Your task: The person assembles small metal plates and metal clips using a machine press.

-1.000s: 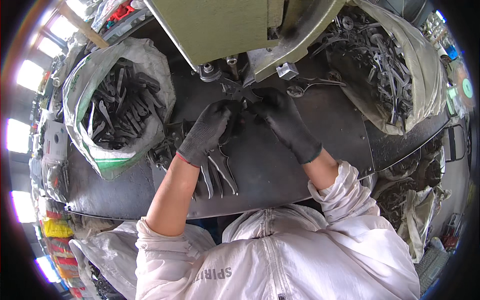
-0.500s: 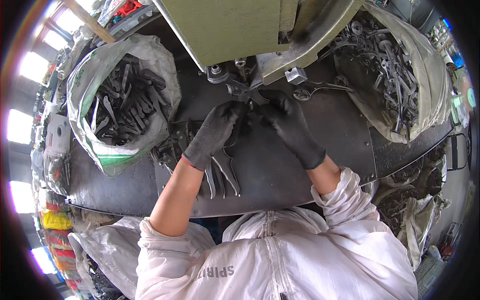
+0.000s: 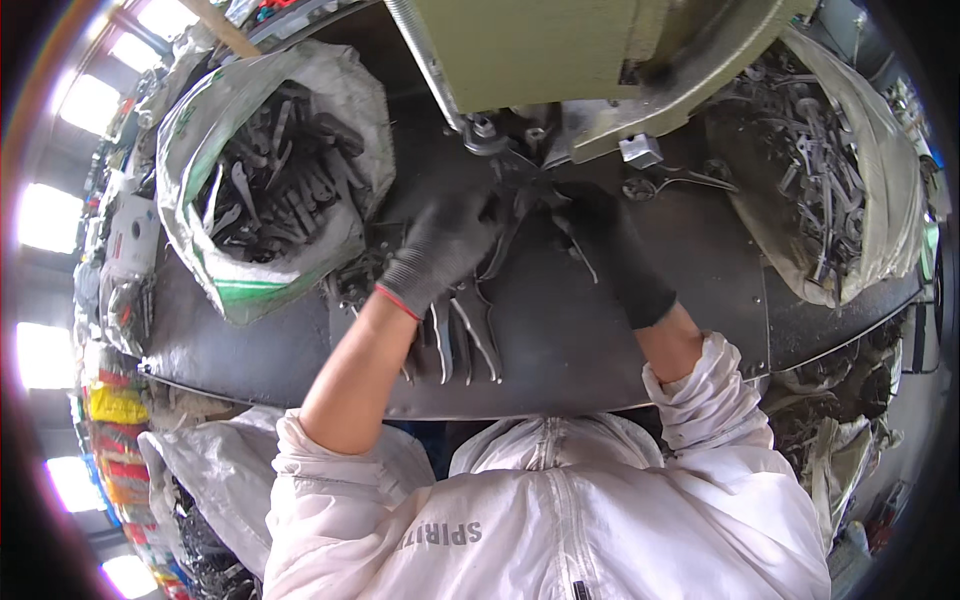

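Two sacks (image 3: 265,190) flank the dark steel bench (image 3: 560,340) — seemingly a workshop.

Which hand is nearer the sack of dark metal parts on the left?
Left. The left hand is just beside the sack; the right hand lies farther off, across the plate.

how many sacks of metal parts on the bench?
2. One sack sits on the left of the bench, open and full of dark metal parts. The other sack is at the far right, also holding parts. More may be hidden beyond the picture's rim.
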`<state>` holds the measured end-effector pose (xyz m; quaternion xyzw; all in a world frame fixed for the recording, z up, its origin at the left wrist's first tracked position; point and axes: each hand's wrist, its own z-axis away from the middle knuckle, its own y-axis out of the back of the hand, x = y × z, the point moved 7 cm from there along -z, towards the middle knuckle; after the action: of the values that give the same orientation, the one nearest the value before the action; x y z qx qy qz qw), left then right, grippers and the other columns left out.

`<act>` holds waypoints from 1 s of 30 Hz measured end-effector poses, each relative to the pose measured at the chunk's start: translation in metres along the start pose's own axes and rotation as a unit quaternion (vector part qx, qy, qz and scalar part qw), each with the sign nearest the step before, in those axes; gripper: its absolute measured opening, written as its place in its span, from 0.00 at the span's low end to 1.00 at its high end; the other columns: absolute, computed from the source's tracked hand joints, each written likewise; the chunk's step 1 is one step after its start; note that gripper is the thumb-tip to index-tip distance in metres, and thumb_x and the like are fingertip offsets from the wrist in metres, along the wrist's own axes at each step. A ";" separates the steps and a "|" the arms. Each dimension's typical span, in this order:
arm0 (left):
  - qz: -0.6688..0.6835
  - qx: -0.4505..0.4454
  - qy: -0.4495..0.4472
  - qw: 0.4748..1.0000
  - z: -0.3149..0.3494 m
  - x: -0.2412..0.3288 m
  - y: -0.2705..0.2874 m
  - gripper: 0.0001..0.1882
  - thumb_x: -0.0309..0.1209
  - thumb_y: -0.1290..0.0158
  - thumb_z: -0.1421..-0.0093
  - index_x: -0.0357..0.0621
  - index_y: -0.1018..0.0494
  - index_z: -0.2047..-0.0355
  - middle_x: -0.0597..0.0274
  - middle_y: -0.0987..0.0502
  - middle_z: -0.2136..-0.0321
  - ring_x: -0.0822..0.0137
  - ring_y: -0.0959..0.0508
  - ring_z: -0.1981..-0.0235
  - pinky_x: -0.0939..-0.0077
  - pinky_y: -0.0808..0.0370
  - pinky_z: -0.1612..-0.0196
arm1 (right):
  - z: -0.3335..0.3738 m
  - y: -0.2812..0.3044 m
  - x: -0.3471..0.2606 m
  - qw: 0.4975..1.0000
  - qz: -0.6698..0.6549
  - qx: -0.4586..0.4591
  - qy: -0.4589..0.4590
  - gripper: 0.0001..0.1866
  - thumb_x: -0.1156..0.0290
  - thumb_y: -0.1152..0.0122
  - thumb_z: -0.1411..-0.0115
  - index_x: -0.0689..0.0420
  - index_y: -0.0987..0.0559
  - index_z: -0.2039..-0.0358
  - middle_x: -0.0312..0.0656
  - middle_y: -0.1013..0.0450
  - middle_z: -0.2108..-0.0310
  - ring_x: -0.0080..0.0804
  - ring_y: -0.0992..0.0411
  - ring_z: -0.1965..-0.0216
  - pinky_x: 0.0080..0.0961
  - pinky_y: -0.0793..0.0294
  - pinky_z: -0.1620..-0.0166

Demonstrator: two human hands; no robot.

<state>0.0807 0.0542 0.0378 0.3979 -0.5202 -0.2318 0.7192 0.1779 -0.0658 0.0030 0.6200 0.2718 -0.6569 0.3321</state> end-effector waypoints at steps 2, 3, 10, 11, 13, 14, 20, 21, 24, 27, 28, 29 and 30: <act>-0.091 0.137 0.020 0.986 0.006 0.002 0.044 0.10 0.30 0.54 0.48 0.38 0.31 0.66 0.46 0.27 0.67 0.48 0.26 0.70 0.63 0.29 0.66 | 0.007 0.005 0.005 0.993 -0.045 0.030 -0.101 0.17 0.76 0.49 0.46 0.66 0.31 0.56 0.41 0.28 0.68 0.18 0.33 0.76 0.16 0.32 0.73; -0.156 0.195 -0.018 0.968 0.005 -0.024 0.057 0.11 0.30 0.53 0.48 0.38 0.31 0.67 0.46 0.27 0.68 0.47 0.27 0.69 0.61 0.30 0.64 | 0.008 0.004 0.008 0.992 -0.055 0.028 -0.110 0.16 0.76 0.50 0.46 0.66 0.31 0.56 0.40 0.28 0.69 0.17 0.34 0.76 0.15 0.33 0.74; -0.260 0.118 0.194 0.939 0.014 -0.170 0.085 0.20 0.41 0.54 0.47 0.38 0.30 0.62 0.41 0.27 0.64 0.44 0.29 0.60 0.57 0.33 0.57 | 0.005 -0.001 0.013 0.993 -0.098 0.008 -0.068 0.16 0.76 0.50 0.45 0.66 0.31 0.55 0.37 0.29 0.73 0.16 0.35 0.77 0.16 0.35 0.76; -0.230 0.125 0.239 0.935 0.013 -0.179 0.082 0.20 0.43 0.54 0.47 0.39 0.30 0.62 0.39 0.28 0.64 0.43 0.29 0.59 0.57 0.32 0.57 | 0.006 0.001 0.016 0.993 -0.093 0.017 -0.070 0.16 0.76 0.50 0.45 0.66 0.31 0.55 0.37 0.29 0.73 0.16 0.35 0.77 0.16 0.35 0.76; -0.196 0.127 0.276 0.932 0.011 -0.197 0.078 0.21 0.45 0.54 0.46 0.39 0.29 0.63 0.38 0.28 0.63 0.43 0.29 0.58 0.58 0.32 0.57 | 0.009 0.004 0.005 0.994 -0.094 0.050 0.021 0.18 0.75 0.49 0.46 0.66 0.32 0.54 0.38 0.29 0.73 0.17 0.34 0.77 0.17 0.34 0.75; -0.182 0.110 0.258 0.942 0.010 -0.208 0.079 0.20 0.44 0.53 0.47 0.39 0.28 0.65 0.38 0.27 0.65 0.44 0.28 0.59 0.59 0.31 0.57 | 0.006 0.003 0.001 0.994 -0.089 0.050 0.024 0.18 0.75 0.49 0.46 0.66 0.32 0.54 0.38 0.29 0.73 0.17 0.34 0.77 0.17 0.34 0.75; 0.139 0.106 0.090 0.980 0.037 -0.220 0.086 0.16 0.41 0.52 0.45 0.39 0.27 0.74 0.57 0.28 0.80 0.66 0.29 0.79 0.76 0.34 0.75 | 0.020 0.002 -0.013 0.999 -0.024 0.008 -0.025 0.20 0.73 0.49 0.47 0.66 0.32 0.53 0.39 0.28 0.73 0.19 0.32 0.77 0.18 0.32 0.73; 0.250 0.081 0.207 0.942 0.045 -0.201 0.084 0.15 0.41 0.52 0.44 0.41 0.28 0.76 0.64 0.31 0.83 0.75 0.34 0.84 0.82 0.38 0.80 | 0.017 0.005 -0.001 0.999 0.005 0.011 -0.032 0.20 0.73 0.49 0.47 0.66 0.32 0.53 0.39 0.28 0.74 0.20 0.32 0.76 0.18 0.32 0.73; 0.421 0.163 0.303 0.840 0.068 -0.141 0.080 0.15 0.42 0.54 0.42 0.44 0.31 0.76 0.71 0.35 0.84 0.81 0.43 0.86 0.85 0.47 0.83 | 0.013 0.006 0.018 0.999 -0.017 0.006 -0.035 0.20 0.73 0.50 0.47 0.66 0.31 0.53 0.40 0.28 0.74 0.21 0.31 0.75 0.19 0.31 0.73; 0.341 0.123 0.125 0.924 0.081 -0.096 0.080 0.16 0.42 0.52 0.42 0.39 0.30 0.67 0.68 0.30 0.78 0.79 0.35 0.83 0.85 0.39 0.81 | 0.018 0.006 0.011 0.997 -0.036 0.009 -0.067 0.19 0.73 0.50 0.47 0.65 0.31 0.54 0.40 0.28 0.74 0.21 0.30 0.75 0.20 0.30 0.74; 0.342 0.121 0.125 0.923 0.082 -0.081 0.075 0.16 0.42 0.52 0.42 0.39 0.30 0.67 0.68 0.30 0.78 0.79 0.35 0.83 0.85 0.39 0.81 | 0.019 0.006 0.011 0.994 -0.005 0.017 -0.104 0.18 0.73 0.49 0.47 0.65 0.31 0.54 0.40 0.28 0.74 0.22 0.30 0.76 0.21 0.30 0.73; 0.404 0.112 0.127 0.899 0.080 -0.054 0.065 0.19 0.42 0.52 0.41 0.37 0.31 0.62 0.66 0.29 0.75 0.78 0.32 0.79 0.84 0.35 0.78 | 0.020 0.007 0.008 0.994 -0.003 0.021 -0.104 0.18 0.73 0.49 0.47 0.65 0.31 0.54 0.40 0.28 0.74 0.22 0.30 0.76 0.21 0.30 0.73; 0.463 0.104 0.133 0.870 0.080 -0.034 0.057 0.22 0.43 0.52 0.41 0.35 0.33 0.58 0.64 0.27 0.72 0.76 0.28 0.76 0.84 0.31 0.75 | 0.022 0.004 0.005 0.995 -0.015 0.023 -0.095 0.18 0.73 0.49 0.46 0.64 0.31 0.54 0.38 0.29 0.73 0.19 0.32 0.75 0.18 0.32 0.74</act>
<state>-0.0101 0.0859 0.0765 0.2112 -0.5657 0.2385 0.7606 0.1666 -0.0855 0.0001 0.5582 0.2333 -0.7236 0.3323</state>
